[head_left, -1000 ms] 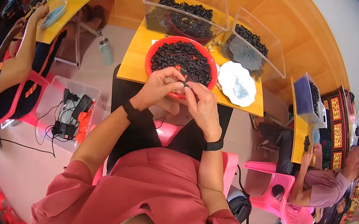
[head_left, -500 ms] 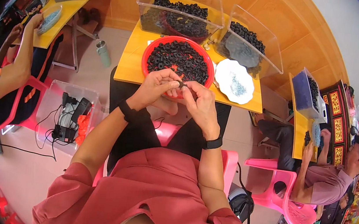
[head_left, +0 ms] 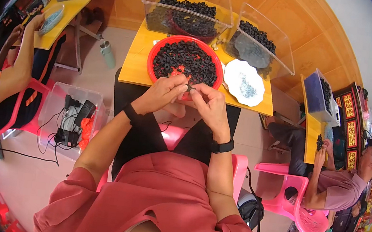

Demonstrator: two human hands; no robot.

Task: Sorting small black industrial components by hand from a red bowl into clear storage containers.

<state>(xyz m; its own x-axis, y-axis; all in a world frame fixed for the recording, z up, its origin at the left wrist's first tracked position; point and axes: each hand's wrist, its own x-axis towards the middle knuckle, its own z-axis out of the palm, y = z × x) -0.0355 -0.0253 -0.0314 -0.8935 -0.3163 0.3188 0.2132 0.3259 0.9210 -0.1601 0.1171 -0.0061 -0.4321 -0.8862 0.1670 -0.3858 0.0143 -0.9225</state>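
Observation:
Over the near rim of a red basin (head_left: 151, 68), my left hand (head_left: 165, 91) and my right hand (head_left: 211, 107) meet, both closed. Between their fingertips is a small black ring-like part (head_left: 189, 89), pinched from both sides and partly hidden by the fingers. Many similar black parts (head_left: 187, 61) fill the basin, with patches of its red bottom showing through. To the right of the basin lies a white plate with a wavy edge (head_left: 234, 71), and on it a scatter of tiny bluish-grey pieces (head_left: 247, 87).
Two clear plastic bins (head_left: 227, 17) (head_left: 288, 65) of black parts stand at the back of the yellow table (head_left: 131, 71). A clear box (head_left: 54, 101) with cables sits on the floor at left, near a green bottle (head_left: 107, 54). Other people work at tables on both sides.
Both hands stay together on the small black part, with only slight finger shifts. At right, the other person's hands have risen closer together.

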